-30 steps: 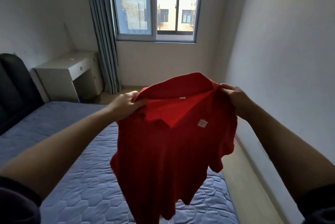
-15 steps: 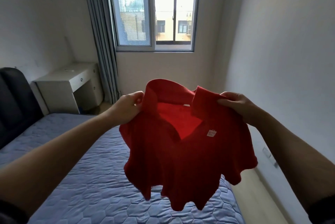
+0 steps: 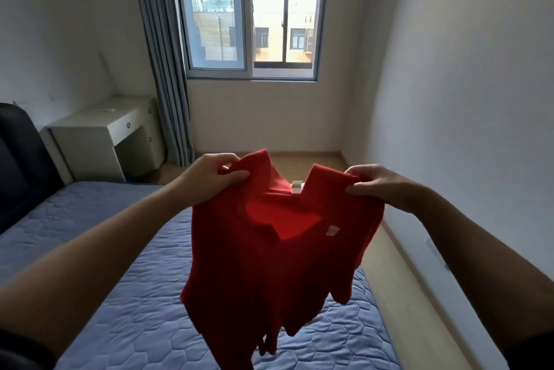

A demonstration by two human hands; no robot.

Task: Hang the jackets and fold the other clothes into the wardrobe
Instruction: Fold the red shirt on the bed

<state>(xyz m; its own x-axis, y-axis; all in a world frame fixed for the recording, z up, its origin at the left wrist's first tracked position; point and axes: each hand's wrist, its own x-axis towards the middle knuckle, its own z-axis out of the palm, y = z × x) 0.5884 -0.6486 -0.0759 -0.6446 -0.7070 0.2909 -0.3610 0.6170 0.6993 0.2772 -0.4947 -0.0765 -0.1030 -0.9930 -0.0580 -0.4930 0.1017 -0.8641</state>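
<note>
Both hands hold the red polo shirt [image 3: 278,255] up in the air over the near end of the bed [image 3: 144,303]. The left hand [image 3: 209,179] pinches one shoulder beside the collar, and the right hand [image 3: 374,185] pinches the other — each grip clenched on cloth. The shirt looks light, soft and limp; it hangs in loose folds, so the shoulder seams seem the best hold for laying it flat to fold.

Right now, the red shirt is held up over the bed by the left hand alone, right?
No, both hands hold it: the head view shows the left hand and the right hand each gripping the red shirt near its collar, over the bed.
</note>
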